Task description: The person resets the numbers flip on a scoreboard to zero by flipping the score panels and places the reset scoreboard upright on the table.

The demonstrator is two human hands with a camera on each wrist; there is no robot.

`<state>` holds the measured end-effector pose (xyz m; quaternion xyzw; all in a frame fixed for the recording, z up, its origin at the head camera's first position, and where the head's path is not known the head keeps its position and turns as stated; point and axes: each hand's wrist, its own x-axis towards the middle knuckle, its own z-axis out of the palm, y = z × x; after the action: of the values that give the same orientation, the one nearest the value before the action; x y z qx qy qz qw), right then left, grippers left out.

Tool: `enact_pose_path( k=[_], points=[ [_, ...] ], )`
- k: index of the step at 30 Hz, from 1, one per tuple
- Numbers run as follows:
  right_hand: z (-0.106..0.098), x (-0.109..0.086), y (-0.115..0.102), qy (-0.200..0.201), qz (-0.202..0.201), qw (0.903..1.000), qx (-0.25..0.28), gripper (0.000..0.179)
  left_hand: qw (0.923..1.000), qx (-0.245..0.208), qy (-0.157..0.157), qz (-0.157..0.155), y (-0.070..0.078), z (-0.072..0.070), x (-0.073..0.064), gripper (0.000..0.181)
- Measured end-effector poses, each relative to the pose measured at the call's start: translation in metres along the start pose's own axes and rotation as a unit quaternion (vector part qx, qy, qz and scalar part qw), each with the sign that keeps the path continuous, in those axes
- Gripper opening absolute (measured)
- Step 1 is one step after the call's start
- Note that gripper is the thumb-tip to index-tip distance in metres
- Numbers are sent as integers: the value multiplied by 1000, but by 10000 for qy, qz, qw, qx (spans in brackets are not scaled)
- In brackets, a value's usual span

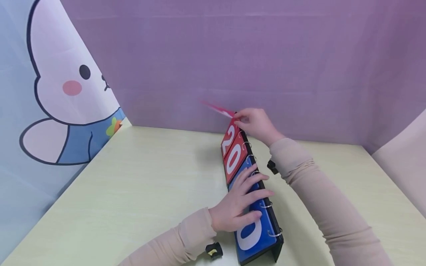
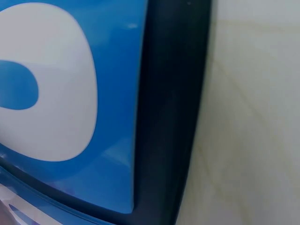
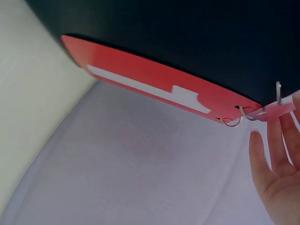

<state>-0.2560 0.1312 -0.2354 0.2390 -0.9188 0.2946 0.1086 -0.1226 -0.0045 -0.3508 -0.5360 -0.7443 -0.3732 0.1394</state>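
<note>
A black tent-shaped flip scoreboard [image 1: 277,236] with ring-bound cards stands lengthwise on the table. Its red cards at the far end show a 2 and a 0 [image 1: 234,159]; a white 0 marks the nearest blue card [image 1: 257,240]. My left hand [image 1: 234,207] rests on the blue cards with its fingers spread, partly covering them. At the far top corner, my right hand [image 1: 254,123] pinches a red number card [image 1: 217,108], lifted and blurred, near the rings. In the right wrist view another red card [image 3: 140,70] hangs against the board's black back.
The pale table [image 1: 159,177] extends on both sides of the scoreboard. Behind it hangs a purple cloth [image 1: 233,55], and a blue cloth with a printed cartoon animal [image 1: 70,99] is at the left. Each wrist wears a small black device [image 1: 214,250].
</note>
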Motion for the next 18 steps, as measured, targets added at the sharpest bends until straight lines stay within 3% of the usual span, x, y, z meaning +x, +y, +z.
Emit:
enact_pose_path(
  k=[7,13,18],
  points=[
    [6,3,-1,-341,-447,9956,-747,16,10000,-27,2,6,0,0,0,57],
    [8,7,-8,-988,-980,9787,-1513,9,10000,26,26,77,0,-1,0,57],
    [11,11,-10,-1299,-1141,9667,-1888,6,10000,26,6,69,0,-1,0,56]
  ],
)
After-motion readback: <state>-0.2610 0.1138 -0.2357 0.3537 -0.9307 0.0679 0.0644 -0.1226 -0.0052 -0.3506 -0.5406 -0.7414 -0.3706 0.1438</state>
